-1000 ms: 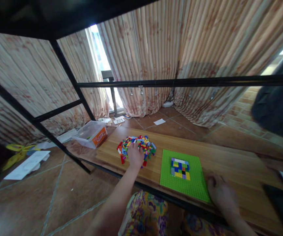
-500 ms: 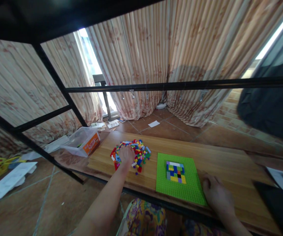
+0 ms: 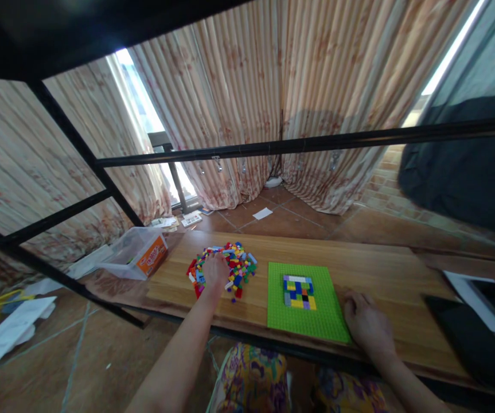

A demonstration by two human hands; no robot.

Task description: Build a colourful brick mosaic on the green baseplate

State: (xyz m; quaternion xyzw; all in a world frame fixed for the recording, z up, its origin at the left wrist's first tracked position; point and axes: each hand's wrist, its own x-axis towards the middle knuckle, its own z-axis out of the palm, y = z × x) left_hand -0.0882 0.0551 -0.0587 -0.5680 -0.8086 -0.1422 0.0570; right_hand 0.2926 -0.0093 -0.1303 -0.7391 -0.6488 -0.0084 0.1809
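Note:
My left hand (image 3: 216, 269) reaches into a loose pile of small coloured building bricks (image 3: 242, 269) on the wooden board. Its fingertips are down among the bricks and hidden behind the back of the hand, so their grip does not show. A green baseplate (image 3: 279, 312) lies to the right of the pile. On it sits a flat block of joined bricks (image 3: 299, 292) in blue, yellow, white, purple and other colours. My right hand (image 3: 367, 321) rests on the wood at the plate's right edge, fingers curled under; whether anything is in them cannot be seen.
The bricks and plate lie on a low wooden tabletop (image 3: 178, 275). A clear plastic box (image 3: 137, 252) with an orange label stands at its left end. Black metal bars (image 3: 213, 154) cross ahead. At right lie a dark flat object (image 3: 466, 338) and white paper (image 3: 458, 281).
The camera view has shifted slightly, moving the scene a little left in the picture. My left hand stays in the brick pile, and my right hand stays beside the baseplate.

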